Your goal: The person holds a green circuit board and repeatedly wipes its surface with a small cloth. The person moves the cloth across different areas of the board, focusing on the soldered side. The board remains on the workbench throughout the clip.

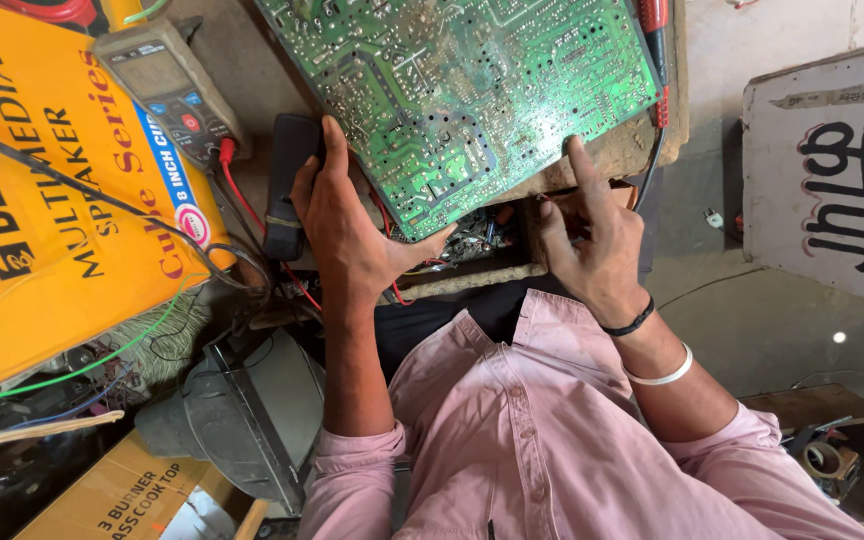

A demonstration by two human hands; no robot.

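Board: a large green printed circuit board point(462, 90), solder side up with silvery traces and joints, lies tilted across the top of a worn brown wooden workbench point(642, 150), and its lower corner reaches down between the two hands.
Left hand: the left hand point(347, 225) grips the board's lower left edge, fingers curled up along the edge and the thumb stretched out under the lower corner; it is closed on the board.
Right hand: the right hand point(592, 240) has its forefinger stretched out with the tip pressed on the board's lower right edge; the other fingers are loosely bent and hold nothing that can be made out.
Wrist: a black band point(632, 322) and a white bangle point(664, 374) sit on the right forearm, above pushed-up pink shirt sleeves point(542, 440).
Meter: a grey handheld multimeter point(167, 85) with a small screen lies on a large yellow cardboard box point(42, 210) to the left, near the left hand but apart from it.
Leads: a red wire point(242, 195) runs from the meter toward the left hand; a red probe point(655, 40) lies along the board's right edge.
Black object: a dark oblong item point(287, 170) stands just beside the left hand's fingers; its kind is unclear.
Under the board: a tangle of small parts and wires point(472, 235) shows in the gap between the hands.
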